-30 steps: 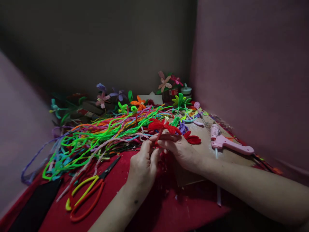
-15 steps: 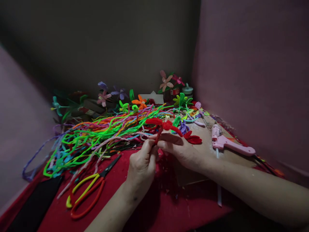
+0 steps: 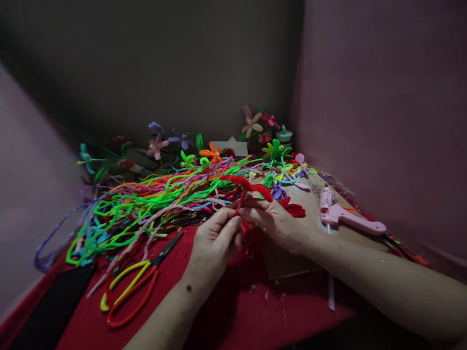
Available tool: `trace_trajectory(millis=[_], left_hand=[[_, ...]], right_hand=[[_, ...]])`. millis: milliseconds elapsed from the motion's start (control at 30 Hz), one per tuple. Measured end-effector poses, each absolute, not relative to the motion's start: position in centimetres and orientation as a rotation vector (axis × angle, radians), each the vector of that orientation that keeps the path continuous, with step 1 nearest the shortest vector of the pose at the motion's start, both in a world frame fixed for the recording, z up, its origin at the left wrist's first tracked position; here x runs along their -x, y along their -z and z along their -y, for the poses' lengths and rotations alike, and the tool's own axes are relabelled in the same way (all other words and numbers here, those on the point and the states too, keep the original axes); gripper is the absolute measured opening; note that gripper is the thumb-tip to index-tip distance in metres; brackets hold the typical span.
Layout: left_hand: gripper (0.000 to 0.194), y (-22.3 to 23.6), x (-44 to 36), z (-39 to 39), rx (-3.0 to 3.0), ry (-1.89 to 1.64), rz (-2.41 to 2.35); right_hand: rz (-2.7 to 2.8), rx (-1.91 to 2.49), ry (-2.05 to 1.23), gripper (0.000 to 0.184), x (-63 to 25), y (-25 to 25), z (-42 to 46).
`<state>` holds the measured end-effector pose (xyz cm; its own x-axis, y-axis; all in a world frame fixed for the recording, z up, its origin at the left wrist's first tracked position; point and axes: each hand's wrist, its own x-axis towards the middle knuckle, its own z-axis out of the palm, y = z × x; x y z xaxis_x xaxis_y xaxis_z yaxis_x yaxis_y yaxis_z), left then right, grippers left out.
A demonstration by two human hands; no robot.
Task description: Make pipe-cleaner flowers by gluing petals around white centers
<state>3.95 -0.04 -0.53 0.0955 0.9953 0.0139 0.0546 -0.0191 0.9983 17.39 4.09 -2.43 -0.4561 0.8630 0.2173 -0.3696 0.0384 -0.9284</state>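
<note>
Between my two hands is a red pipe-cleaner flower (image 3: 245, 184), its long petals spread to left and right above my fingers. My left hand (image 3: 215, 240) is closed, thumb and fingers pinching the stem just below the petals. Close against it, my right hand (image 3: 275, 223) also pinches the stem, with its fingertips touching the left ones. The lower part of the stem is mostly hidden by my fingers. Just beyond my right hand lie more red pipe-cleaner petals (image 3: 293, 209), beside a purple bundle (image 3: 278, 191).
A heap of colourful pipe cleaners (image 3: 146, 209) covers the left and middle. Scissors (image 3: 142, 282) with yellow and red handles lie on the red cloth (image 3: 233, 311). A pink glue gun (image 3: 350, 221) rests on cardboard (image 3: 314, 194) at right. Finished flowers (image 3: 251, 121) stand along the back wall.
The red flower has turned and tipped, so its centre no longer faces me. My left hand has rolled, its thumb now lying along the stem, and my right fingers have shifted slightly.
</note>
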Motion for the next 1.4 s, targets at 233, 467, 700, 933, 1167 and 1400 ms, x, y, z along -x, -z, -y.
trace_trajectory(millis=[233,467,700,933,1167,1400], left_hand=[[0.012,0.4,-3.5,-0.2,-0.985,-1.031,-0.830],[0.015,0.3,-3.4,-0.5,-1.244,-1.014,-0.988],[0.019,2.3,-3.1,-0.5,-2.164,-1.148,-1.444],[0.021,2.8,-2.8,-0.6,-2.414,-1.129,-1.574],[0.018,2.4,-3.1,-0.5,-2.260,-1.202,-1.519],[0.013,1.3,-3.7,-0.4,-1.682,-1.286,-1.309]], right_hand=[[1.173,0.453,-1.726,0.016,-17.4,2.3,-3.9],[1.141,0.481,-1.636,0.013,-17.4,2.8,-3.9],[1.107,0.535,-1.604,0.018,-17.1,2.9,-3.8],[1.073,0.593,-1.647,0.024,-17.0,3.6,-4.0],[1.173,0.601,-1.625,0.024,-17.1,2.8,-3.5],[1.272,0.608,-1.623,0.027,-17.3,2.6,-3.6]])
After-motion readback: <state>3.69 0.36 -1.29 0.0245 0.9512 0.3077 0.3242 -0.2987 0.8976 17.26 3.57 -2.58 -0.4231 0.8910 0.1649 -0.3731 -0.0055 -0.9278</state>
